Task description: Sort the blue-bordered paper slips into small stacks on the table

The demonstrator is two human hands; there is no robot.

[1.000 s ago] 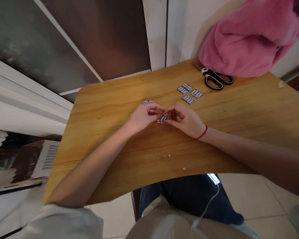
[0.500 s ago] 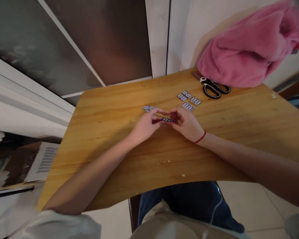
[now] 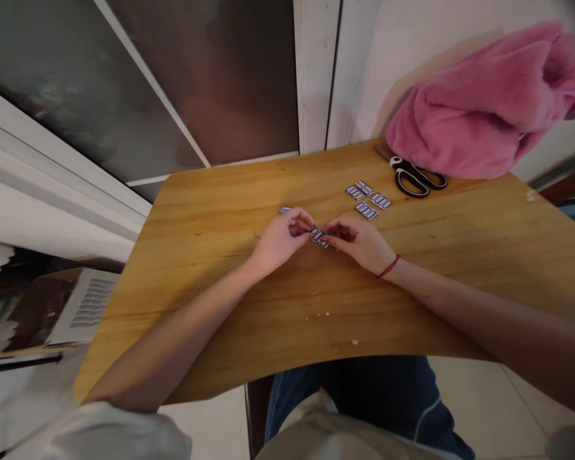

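Note:
A small blue piece with white stripes is pinched between my two hands above the middle of the table. My left hand grips its left end between thumb and forefinger. On the opposite end, my right hand, with a red cord at the wrist, has thumb and fingers closed on it. Partly hidden behind my left hand lies another blue-and-white piece. Several similar striped pieces lie grouped on the table beyond my right hand.
Black-handled scissors lie at the back of the wooden table, against a pink plush bundle. White crumbs are scattered near the front edge. Left of the table stands an open cardboard box.
The striped piece has tilted so more of its face shows, and my fingertips have drawn in on it. The whole view has shifted slightly.

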